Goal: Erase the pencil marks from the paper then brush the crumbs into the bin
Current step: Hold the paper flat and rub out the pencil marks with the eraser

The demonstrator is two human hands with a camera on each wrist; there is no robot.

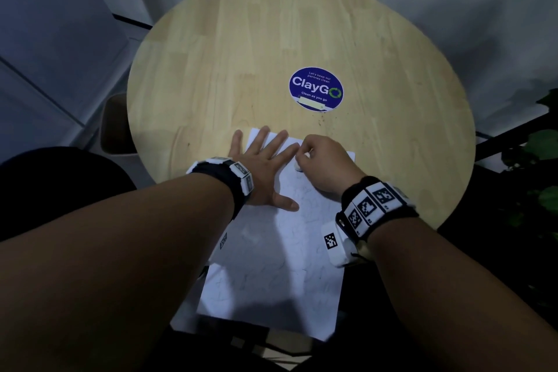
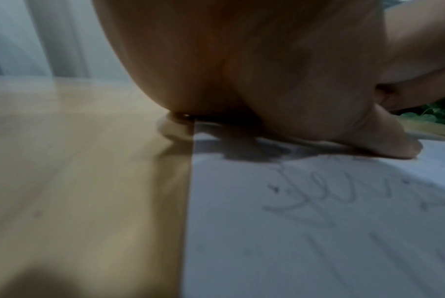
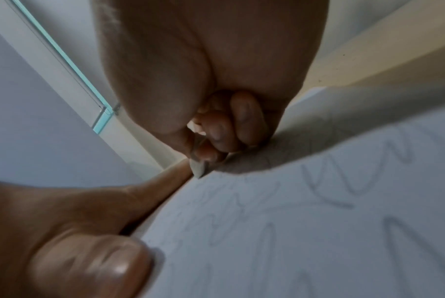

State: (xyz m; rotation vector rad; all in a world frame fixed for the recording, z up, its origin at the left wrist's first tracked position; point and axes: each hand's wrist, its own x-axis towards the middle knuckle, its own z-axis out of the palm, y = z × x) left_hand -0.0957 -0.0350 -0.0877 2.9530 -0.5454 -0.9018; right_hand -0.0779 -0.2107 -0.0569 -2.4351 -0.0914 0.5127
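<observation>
Head view: left hand (image 1: 263, 172) lies flat, fingers spread, on the paper (image 1: 271, 275); right hand (image 1: 323, 166) pinches an eraser (image 3: 199, 169) against it.

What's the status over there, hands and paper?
Left hand flat, pinning paper. Right hand pinching eraser, tip on sheet. Pencil marks remain. Nothing in the way.

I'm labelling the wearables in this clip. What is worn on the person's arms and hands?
Both forearms are bare, with no sleeves or gloves. The left wrist and right wrist each carry a black band set with white square blocks printed with black-and-white codes. No rings show.
</observation>
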